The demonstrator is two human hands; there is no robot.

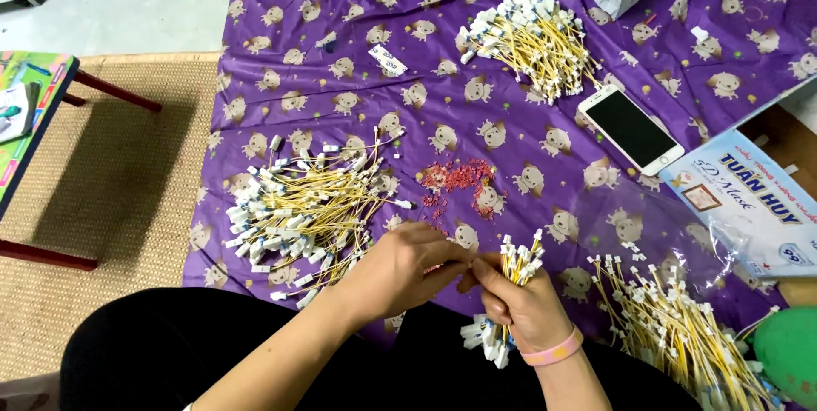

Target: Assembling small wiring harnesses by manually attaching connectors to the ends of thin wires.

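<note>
Two hands at a bundle of thin yellow wires with white plastic connectors [511, 292].
I see my right hand [523, 300] closed round that bundle, near centre; my left hand [404, 271] pinches at its tips. Finished-looking piles lie left [302, 207] and far [532, 41]; a loose heap [672, 334] waits right on the clear plastic bag [681, 232]. Small red plastic bits [455, 179] sit on the purple patterned sheet [340, 54].

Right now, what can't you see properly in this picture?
All in the head view:
- What the left hand pinches: its fingertips meet the right hand, hiding it.
- The middle of the wire bundle: wrapped inside the right hand.
- The wire pile at lower right: cut off by the bottom edge.
- The green thing: cut off by the right edge.
- The small red bits: too tiny to tell.
</note>
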